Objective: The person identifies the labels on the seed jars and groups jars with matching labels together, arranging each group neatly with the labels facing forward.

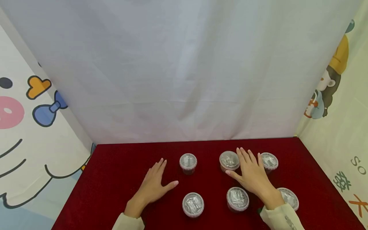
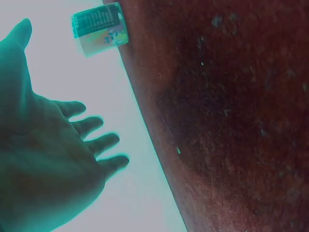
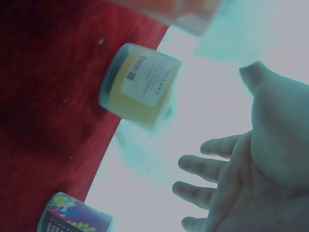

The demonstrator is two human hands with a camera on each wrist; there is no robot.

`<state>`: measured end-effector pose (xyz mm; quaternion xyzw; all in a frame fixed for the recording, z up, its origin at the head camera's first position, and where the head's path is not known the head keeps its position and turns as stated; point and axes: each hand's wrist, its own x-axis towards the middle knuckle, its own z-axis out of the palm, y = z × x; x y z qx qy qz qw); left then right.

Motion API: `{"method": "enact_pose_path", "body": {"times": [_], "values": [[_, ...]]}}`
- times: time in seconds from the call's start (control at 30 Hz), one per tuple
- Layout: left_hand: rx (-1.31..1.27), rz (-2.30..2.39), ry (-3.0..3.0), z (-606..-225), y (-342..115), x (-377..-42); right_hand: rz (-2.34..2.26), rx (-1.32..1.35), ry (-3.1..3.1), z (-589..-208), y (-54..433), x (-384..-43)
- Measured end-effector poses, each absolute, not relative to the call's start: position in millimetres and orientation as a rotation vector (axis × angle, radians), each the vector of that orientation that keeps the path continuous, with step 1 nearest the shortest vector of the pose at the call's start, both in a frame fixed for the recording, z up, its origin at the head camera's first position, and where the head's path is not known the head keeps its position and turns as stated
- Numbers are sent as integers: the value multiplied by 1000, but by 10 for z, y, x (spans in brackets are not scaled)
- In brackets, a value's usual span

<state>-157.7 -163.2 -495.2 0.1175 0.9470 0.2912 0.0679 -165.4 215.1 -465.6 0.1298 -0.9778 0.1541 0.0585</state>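
My left hand [image 1: 152, 187] hovers over the left part of the red table with fingers straight and thumb spread, holding nothing. Nearest to it are a small lidded tub [image 1: 188, 162] at the back and another tub [image 1: 193, 205] in front. My right hand [image 1: 254, 177] is held out between two back tubs, a middle one [image 1: 229, 160] and a right one [image 1: 269, 160], its fingers straight. Contact with them cannot be told. The right wrist view shows its palm [image 3: 270, 159] apart from a yellow tub [image 3: 142, 84] with a white label. In the left wrist view a tub [image 2: 100, 28] stands beyond the thumb.
Closer to me are a front middle tub [image 1: 237, 198] and a front right tub [image 1: 288, 198], partly hidden by my right wrist. The red cloth [image 1: 100, 191] covers the table. A pale curtain [image 1: 184, 80] rises behind, with printed cloths [image 1: 345, 143] at both sides.
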Motion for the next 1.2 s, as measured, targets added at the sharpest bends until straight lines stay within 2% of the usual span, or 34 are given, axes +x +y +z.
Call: {"method": "enact_pose_path", "body": {"times": [0.27, 0.57, 1.2], "values": [[418, 1113, 2593, -4887, -1632, -1494, 454, 423, -2924, -4532, 2033, -1515], [650, 1215, 2386, -4888, -1624, -1445, 451, 530, -2865, -4432, 1805, -1372], [765, 1311, 2142, -4994, -1414, -1382, 530, 886, -2839, -4567, 1345, -1016]]}}
